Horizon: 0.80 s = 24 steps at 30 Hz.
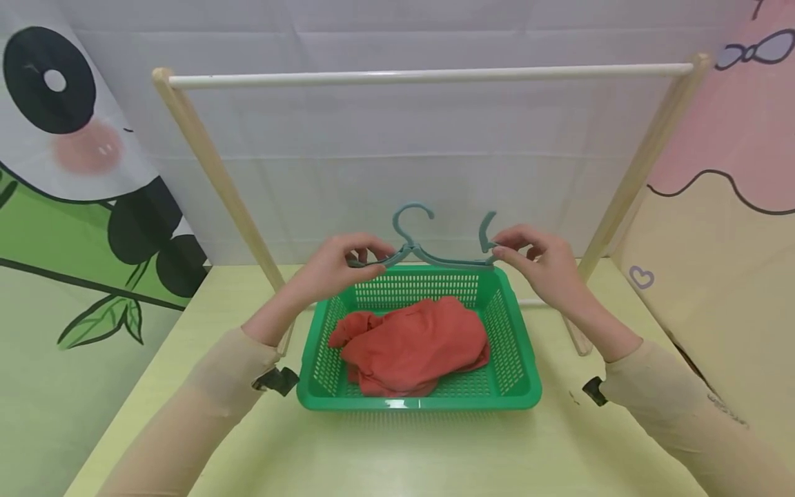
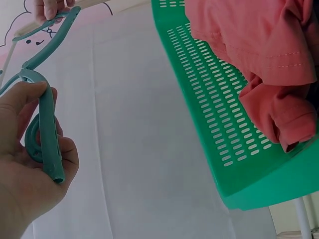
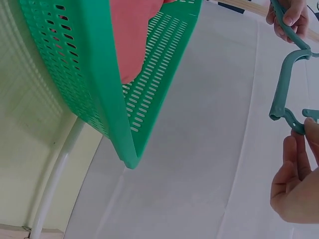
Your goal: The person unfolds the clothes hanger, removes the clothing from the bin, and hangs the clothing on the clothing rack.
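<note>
On my feed, a green basket [image 1: 419, 403] holding crumpled red cloth [image 1: 422, 345] sits on a pale yellow table [image 1: 397, 459]. Around its far end I see a wooden rack [image 1: 216, 167] with a white top bar [image 1: 373, 79]. A white sheet [image 1: 397, 179] hangs behind; cartoon panels flank me, the left panel [image 1: 81, 152] green and white, the right panel [image 1: 723, 262] pink and cream.

Hanger [image 1: 448, 261] above table [image 1: 397, 455], cloth [image 1: 416, 345] in basket [image 1: 348, 403]

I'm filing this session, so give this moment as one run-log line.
left hand: grips teal folding clothes hanger | right hand: pinches hanger's end piece | red garment: inside green plastic basket
</note>
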Each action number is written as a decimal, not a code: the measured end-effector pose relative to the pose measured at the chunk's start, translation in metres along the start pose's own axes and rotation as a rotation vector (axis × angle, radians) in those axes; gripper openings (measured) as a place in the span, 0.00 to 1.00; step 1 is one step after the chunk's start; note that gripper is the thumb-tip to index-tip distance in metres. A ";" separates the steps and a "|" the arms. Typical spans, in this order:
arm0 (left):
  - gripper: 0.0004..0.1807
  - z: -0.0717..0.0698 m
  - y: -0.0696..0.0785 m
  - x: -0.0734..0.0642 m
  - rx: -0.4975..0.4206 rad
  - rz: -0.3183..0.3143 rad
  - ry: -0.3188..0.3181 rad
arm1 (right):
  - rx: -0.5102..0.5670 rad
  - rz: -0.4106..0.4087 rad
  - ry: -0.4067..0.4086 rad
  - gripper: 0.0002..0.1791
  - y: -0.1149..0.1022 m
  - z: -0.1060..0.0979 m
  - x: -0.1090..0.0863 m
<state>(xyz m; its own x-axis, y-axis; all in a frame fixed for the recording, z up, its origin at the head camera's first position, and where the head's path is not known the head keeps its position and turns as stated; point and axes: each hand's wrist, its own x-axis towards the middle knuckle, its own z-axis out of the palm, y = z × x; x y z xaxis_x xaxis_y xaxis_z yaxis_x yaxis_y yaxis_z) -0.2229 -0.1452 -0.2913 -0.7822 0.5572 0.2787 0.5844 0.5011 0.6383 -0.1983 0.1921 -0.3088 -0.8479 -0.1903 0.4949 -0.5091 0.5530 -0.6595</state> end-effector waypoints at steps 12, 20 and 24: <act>0.14 -0.001 -0.004 0.006 0.015 -0.021 -0.050 | -0.001 0.008 -0.041 0.11 0.003 -0.006 0.004; 0.14 0.003 -0.002 0.011 0.052 0.004 -0.113 | 0.036 -0.039 -0.047 0.16 -0.009 -0.008 0.010; 0.14 0.003 -0.002 0.010 0.035 -0.005 -0.122 | 0.015 -0.064 -0.047 0.15 -0.014 -0.007 0.011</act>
<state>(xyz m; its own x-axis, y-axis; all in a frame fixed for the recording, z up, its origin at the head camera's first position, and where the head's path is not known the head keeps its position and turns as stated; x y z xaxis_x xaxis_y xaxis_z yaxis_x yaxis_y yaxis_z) -0.2309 -0.1385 -0.2919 -0.7542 0.6302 0.1846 0.5894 0.5258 0.6133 -0.1995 0.1886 -0.2904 -0.8193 -0.2635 0.5093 -0.5645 0.5263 -0.6359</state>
